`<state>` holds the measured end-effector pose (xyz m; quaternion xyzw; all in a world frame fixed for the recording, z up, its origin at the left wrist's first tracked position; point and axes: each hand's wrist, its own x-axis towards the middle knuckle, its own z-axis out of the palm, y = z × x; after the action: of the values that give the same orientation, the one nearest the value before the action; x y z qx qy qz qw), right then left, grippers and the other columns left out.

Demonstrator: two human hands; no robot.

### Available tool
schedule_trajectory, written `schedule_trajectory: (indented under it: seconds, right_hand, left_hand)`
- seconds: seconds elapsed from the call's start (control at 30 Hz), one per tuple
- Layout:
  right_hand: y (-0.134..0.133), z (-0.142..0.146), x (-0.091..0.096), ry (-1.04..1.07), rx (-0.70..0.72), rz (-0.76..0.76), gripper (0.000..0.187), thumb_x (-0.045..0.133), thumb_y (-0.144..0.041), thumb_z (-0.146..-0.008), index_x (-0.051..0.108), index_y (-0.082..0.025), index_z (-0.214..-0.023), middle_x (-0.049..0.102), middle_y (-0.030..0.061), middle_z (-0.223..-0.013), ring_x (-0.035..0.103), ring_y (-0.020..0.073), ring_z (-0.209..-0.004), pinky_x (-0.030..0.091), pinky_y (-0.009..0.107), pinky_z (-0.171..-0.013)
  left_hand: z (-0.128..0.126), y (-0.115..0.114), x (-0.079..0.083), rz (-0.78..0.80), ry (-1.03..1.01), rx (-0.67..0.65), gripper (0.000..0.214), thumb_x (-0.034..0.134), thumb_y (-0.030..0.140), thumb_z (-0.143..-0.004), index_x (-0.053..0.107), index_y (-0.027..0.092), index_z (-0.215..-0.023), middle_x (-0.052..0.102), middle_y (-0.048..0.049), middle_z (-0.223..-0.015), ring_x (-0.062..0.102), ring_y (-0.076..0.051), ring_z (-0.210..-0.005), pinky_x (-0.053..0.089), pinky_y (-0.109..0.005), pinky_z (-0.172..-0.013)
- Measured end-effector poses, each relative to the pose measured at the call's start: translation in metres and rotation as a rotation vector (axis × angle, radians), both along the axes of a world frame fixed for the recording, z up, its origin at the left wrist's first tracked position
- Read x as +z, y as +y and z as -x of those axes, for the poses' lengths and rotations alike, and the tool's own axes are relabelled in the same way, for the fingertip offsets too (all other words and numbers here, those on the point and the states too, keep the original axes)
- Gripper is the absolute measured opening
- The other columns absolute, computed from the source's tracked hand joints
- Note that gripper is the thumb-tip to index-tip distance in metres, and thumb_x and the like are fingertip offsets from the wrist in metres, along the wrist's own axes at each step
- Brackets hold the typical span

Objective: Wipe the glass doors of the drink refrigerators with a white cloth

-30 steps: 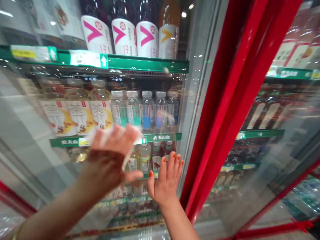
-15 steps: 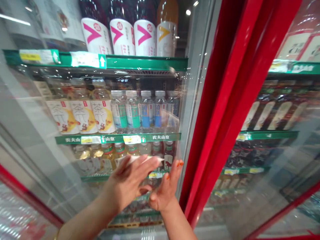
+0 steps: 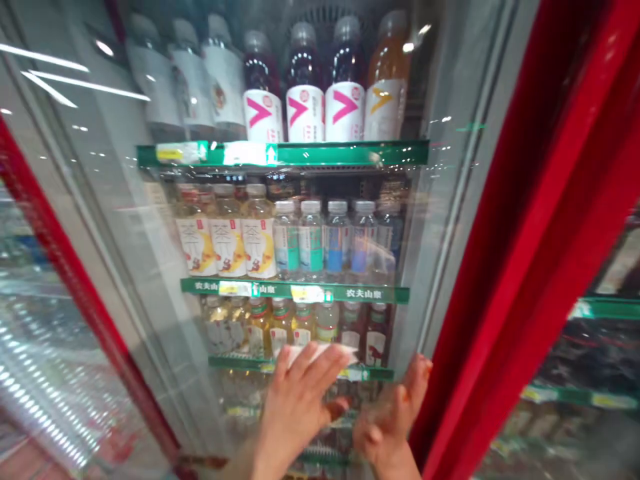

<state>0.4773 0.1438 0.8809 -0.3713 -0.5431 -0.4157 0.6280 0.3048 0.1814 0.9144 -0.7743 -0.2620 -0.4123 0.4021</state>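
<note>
My left hand (image 3: 298,408) presses a white cloth (image 3: 323,351) flat against the glass door (image 3: 150,280) of a drinks fridge, low on the pane. Its fingers lie stretched over the cloth. My right hand (image 3: 395,417) rests open on the same glass just to the right, fingers pointing up, next to the red door frame (image 3: 520,267). Behind the glass, in front of my hands, stand small bottles on a green shelf (image 3: 300,291). Both hands are blurred by motion.
Inside the fridge are rows of tea bottles (image 3: 227,240), water bottles (image 3: 325,240) and tall bottles with pink-marked labels (image 3: 305,110). A second red frame edge (image 3: 75,293) runs down the left. Another glass door with shelves (image 3: 600,320) lies to the right.
Both hands have slid down the glass, the left one dragging the cloth from the middle shelf's level to the lower one. The view has shifted, so the fridge sits further right.
</note>
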Motion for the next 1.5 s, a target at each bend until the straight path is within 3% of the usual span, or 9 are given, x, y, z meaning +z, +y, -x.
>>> schedule_trajectory:
  seconds: [0.1, 0.23, 0.53, 0.77, 0.97, 1.1, 1.23, 1.37, 1.5]
  right_hand:
    - [0.001, 0.006, 0.010, -0.073, -0.162, 0.080, 0.070, 0.042, -0.031, -0.111, 0.029, -0.025, -0.180, 0.021, 0.0097, -0.189, 0.020, 0.0343, -0.176, 0.020, 0.071, -0.141]
    - [0.005, 0.018, 0.022, -0.054, -0.429, 0.162, 0.079, 0.061, -0.033, -0.104, 0.033, -0.030, -0.178, 0.023, 0.0060, -0.188, 0.015, 0.0349, -0.177, 0.009, 0.075, -0.142]
    - [0.012, 0.017, 0.013, -0.007, -0.430, 0.154, 0.073, 0.058, -0.046, -0.108, 0.036, -0.038, -0.177, 0.029, 0.0020, -0.187, 0.026, 0.0394, -0.174, 0.021, 0.079, -0.138]
    - [0.013, 0.016, 0.013, -0.021, -0.429, 0.160, 0.074, 0.059, -0.044, -0.107, 0.037, -0.036, -0.177, 0.030, 0.0045, -0.187, 0.026, 0.0407, -0.174, 0.021, 0.078, -0.138]
    - [0.009, 0.020, 0.019, -0.049, -0.448, 0.166, 0.073, 0.056, -0.041, -0.109, 0.033, -0.034, -0.178, 0.024, 0.0031, -0.189, 0.021, 0.0366, -0.176, 0.018, 0.074, -0.141]
    - [0.006, 0.024, 0.026, -0.063, -0.460, 0.189, 0.075, 0.055, -0.035, -0.109, 0.028, -0.032, -0.180, 0.019, 0.0023, -0.190, 0.015, 0.0301, -0.178, 0.013, 0.066, -0.144]
    - [0.003, 0.024, 0.028, -0.071, -0.455, 0.204, 0.080, 0.057, -0.030, -0.107, 0.025, -0.029, -0.180, 0.016, 0.0036, -0.190, 0.013, 0.0310, -0.178, 0.011, 0.066, -0.144]
    - [0.002, 0.021, 0.028, -0.090, -0.431, 0.230, 0.083, 0.057, -0.027, -0.105, 0.025, -0.028, -0.181, 0.013, 0.0044, -0.191, 0.011, 0.0315, -0.178, 0.007, 0.065, -0.145]
    - [-0.007, 0.018, 0.030, -0.071, -0.340, 0.273, 0.081, 0.055, -0.023, -0.105, 0.025, -0.032, -0.180, 0.012, 0.0011, -0.191, 0.008, 0.0301, -0.179, 0.004, 0.067, -0.144]
  left_hand:
    - [0.084, 0.025, -0.028, 0.161, -0.316, 0.205, 0.108, 0.058, 0.059, -0.101, -0.006, 0.022, -0.180, -0.010, -0.0036, -0.190, -0.010, -0.028, -0.177, -0.006, -0.053, -0.147]
    - [0.143, 0.048, 0.024, 0.290, -0.485, 0.274, 0.146, 0.058, 0.097, -0.083, -0.024, 0.019, -0.175, -0.019, -0.0258, -0.185, -0.013, -0.054, -0.171, -0.002, -0.084, -0.137]
    - [0.158, 0.035, -0.046, 0.341, -0.362, 0.247, 0.110, 0.066, 0.041, -0.103, -0.010, 0.021, -0.179, -0.005, -0.0203, -0.189, -0.004, -0.046, -0.176, 0.016, -0.082, -0.139]
    - [0.124, 0.047, 0.038, 0.286, -0.482, 0.135, 0.110, 0.030, 0.082, -0.104, -0.012, 0.011, -0.178, -0.012, -0.0239, -0.187, -0.010, -0.042, -0.176, 0.001, -0.076, -0.142]
    - [0.116, 0.028, -0.042, 0.168, -0.216, 0.131, 0.108, 0.034, 0.079, -0.105, 0.004, 0.005, -0.178, -0.002, -0.0239, -0.188, -0.005, -0.034, -0.178, -0.001, -0.056, -0.147]
    - [0.174, 0.062, 0.014, 0.304, -0.548, 0.202, 0.097, 0.032, 0.063, -0.112, -0.017, 0.008, -0.175, -0.022, -0.0283, -0.184, -0.020, -0.047, -0.173, -0.003, -0.079, -0.138]
    - [0.113, 0.057, 0.073, 0.146, -0.492, 0.027, 0.111, 0.025, 0.086, -0.104, -0.003, 0.008, -0.178, -0.009, -0.0217, -0.189, -0.012, -0.041, -0.176, -0.008, -0.067, -0.142]
    - [0.018, 0.015, 0.016, 0.073, -0.273, -0.107, 0.081, 0.040, 0.056, -0.113, 0.016, 0.016, -0.179, 0.008, -0.0042, -0.190, 0.003, -0.021, -0.178, 0.001, -0.044, -0.148]
    - [0.016, 0.000, -0.050, 0.127, -0.264, -0.250, 0.071, 0.050, 0.020, -0.109, 0.029, 0.023, -0.176, 0.029, 0.0010, -0.182, 0.015, -0.012, -0.176, 0.006, -0.037, -0.147]
